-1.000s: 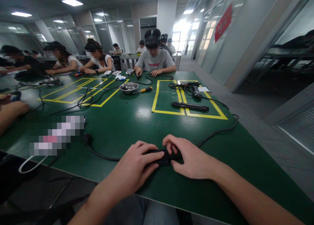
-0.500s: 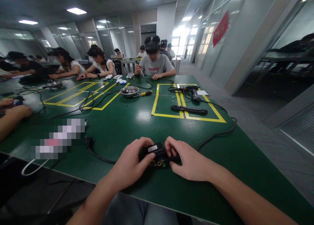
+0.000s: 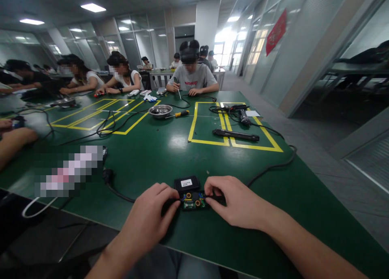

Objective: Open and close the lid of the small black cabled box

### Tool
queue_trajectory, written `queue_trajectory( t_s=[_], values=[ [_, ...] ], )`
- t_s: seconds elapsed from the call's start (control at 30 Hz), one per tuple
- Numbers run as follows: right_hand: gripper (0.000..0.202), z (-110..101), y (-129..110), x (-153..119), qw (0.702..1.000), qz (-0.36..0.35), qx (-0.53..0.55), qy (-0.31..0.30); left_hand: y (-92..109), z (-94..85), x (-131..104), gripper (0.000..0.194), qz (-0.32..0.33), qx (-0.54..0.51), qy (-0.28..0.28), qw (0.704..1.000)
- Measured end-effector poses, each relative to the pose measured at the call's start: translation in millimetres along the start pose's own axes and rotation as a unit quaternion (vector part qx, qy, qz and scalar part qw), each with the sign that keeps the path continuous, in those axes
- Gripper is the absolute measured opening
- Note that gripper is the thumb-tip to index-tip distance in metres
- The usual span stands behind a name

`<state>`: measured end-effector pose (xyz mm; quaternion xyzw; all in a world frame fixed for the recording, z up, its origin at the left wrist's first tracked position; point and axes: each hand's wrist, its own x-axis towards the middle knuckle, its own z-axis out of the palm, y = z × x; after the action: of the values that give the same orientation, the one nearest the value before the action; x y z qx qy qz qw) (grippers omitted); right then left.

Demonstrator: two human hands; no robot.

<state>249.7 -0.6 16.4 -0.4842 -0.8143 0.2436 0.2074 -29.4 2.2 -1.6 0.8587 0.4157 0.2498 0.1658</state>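
Observation:
A green circuit board [image 3: 194, 201] with copper-coloured coils lies face up in a black case half, close to the table's near edge. Directly behind it rests the black cover [image 3: 186, 183], its white label upward. My left hand [image 3: 152, 210] pinches the black power cord [image 3: 124, 197] where it meets the left end of the case. On the opposite end, my right hand [image 3: 234, 200] grips the other black cable [image 3: 261, 174] between thumb and fingers. Both hands are closed, and their fingertips partly hide the cord ends.
A power strip [image 3: 73, 169], blurred out, lies at left. Further back are a metal bowl [image 3: 160, 111], a yellow-handled screwdriver [image 3: 181, 113], a black bar [image 3: 236, 135] and an electric tool [image 3: 244, 117]. Across the table sits a person [image 3: 192, 79]; others sit at left.
The black cover has come off my left hand and now lies behind the board, which is exposed. My left hand has moved left and down onto the cord; my right hand stays nearly in place.

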Motion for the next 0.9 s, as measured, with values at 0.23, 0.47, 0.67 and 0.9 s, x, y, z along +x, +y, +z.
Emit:
queue_trajectory(
  t_s=[0.23, 0.47, 0.67, 0.9],
  values=[
    [0.012, 2, 2, -1, 1.000, -0.001, -0.005, 0.004, 2, -11.3, 9, 0.012, -0.002, 0.013, -0.042, 0.999],
    [0.016, -5, 2, -2, 1.000, -0.006, 0.012, 0.008, -5, -11.3, 6, 0.018, 0.034, -0.022, -0.008, 0.999],
    [0.016, -6, 9, -3, 1.000, 0.000, 0.013, -0.007, -9, -17.7, 10, 0.020, 0.067, 0.005, -0.034, 0.997],
    [0.017, -7, 14, -3, 1.000, 0.003, 0.008, -0.011, -8, -8.8, 40, 0.032, 0.038, 0.020, -0.023, 0.999]
  ],
)
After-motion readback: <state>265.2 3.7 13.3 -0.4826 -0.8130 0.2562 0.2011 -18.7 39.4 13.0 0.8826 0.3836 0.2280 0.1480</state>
